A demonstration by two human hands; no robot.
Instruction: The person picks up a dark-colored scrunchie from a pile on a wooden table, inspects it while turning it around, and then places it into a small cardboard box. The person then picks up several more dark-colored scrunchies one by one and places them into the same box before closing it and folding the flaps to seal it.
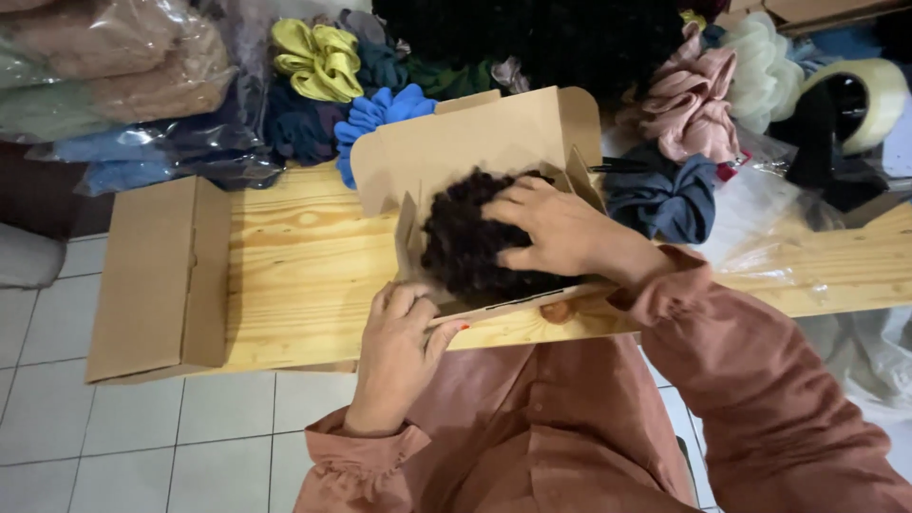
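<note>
An open brown cardboard box (475, 142) sits on the wooden table (304, 266), its lid standing up at the back. Inside lies a dark brown fuzzy scrunchie (465, 247). My right hand (556, 228) presses down on top of that scrunchie, fingers spread over it. My left hand (399, 347) grips the box's near front edge, thumb on the rim.
A second cardboard box (161, 275) lies on the table's left end, overhanging the edge. Scrunchies in yellow (318, 57), blue (380, 114), pink (689, 100) and navy (665, 199) pile up behind. A tape roll (860, 100) stands at far right. Bagged fabrics (114, 76) lie at top left. White tile floor is below.
</note>
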